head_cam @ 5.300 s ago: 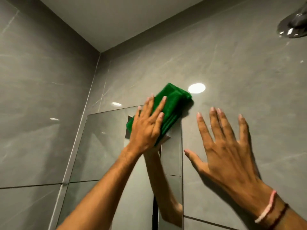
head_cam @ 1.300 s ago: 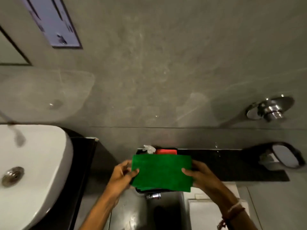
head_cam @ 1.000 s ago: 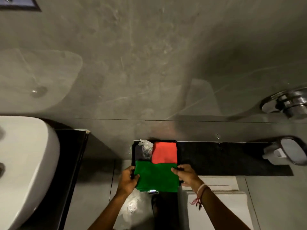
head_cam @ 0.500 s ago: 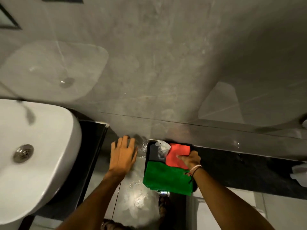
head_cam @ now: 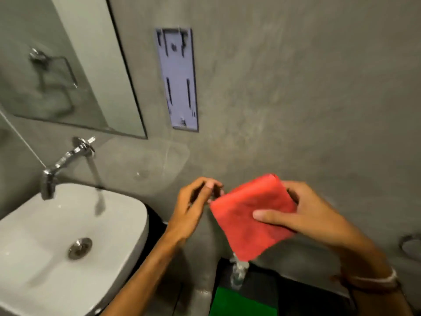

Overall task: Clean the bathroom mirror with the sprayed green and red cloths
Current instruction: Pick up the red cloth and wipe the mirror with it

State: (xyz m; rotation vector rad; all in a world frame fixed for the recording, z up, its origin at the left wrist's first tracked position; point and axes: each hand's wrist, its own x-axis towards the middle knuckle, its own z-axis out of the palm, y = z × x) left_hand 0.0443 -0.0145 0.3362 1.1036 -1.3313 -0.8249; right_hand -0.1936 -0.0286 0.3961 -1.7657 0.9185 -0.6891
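Right hand pinches folded red cloth mid-air right of the sink, left hand loosely curled, empty, touching its left corner; cloth looks soft, light, floppy, best gripped at folded edges; green cloth lies below.
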